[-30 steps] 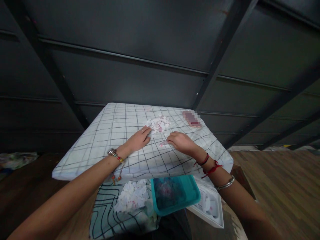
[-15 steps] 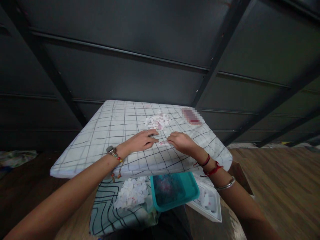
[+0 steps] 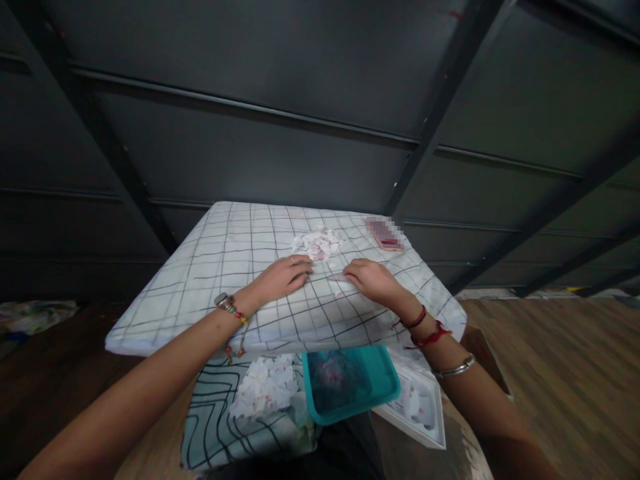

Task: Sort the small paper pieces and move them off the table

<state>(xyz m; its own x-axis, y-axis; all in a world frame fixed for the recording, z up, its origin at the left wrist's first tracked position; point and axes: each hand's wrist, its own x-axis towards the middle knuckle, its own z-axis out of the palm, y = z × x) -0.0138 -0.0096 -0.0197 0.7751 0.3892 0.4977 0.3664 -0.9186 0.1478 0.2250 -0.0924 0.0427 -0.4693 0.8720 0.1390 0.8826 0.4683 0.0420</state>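
Note:
My right hand [image 3: 371, 281] is closed in a pinch on a thin white-and-pink slip [image 3: 336, 277], whose free end points left, low over the checked cloth. Just below that slip, a small white piece with a pink mark [image 3: 341, 293] lies on the cloth. To the left, my left hand [image 3: 284, 277] rests on the cloth with its fingers loosely bent and nothing visible in them. Its fingertips are near the front edge of a loose pile of white, paper-like scraps with pink marks [image 3: 319, 244].
A phone [image 3: 386, 235], partly pixelated, lies at the table's [image 3: 235, 247] back right. Below the front edge are a teal tub [image 3: 385, 380], a heap of white scraps [image 3: 267, 387] on patterned fabric [image 3: 207, 407], and an open white box [image 3: 434, 413]. A dark panelled wall [image 3: 260, 153] stands behind.
My right hand has shifted slightly right and up with the slip. My left hand has drawn back a little left, its thumb and fingers closer together. A small pink-marked piece now shows on the cloth.

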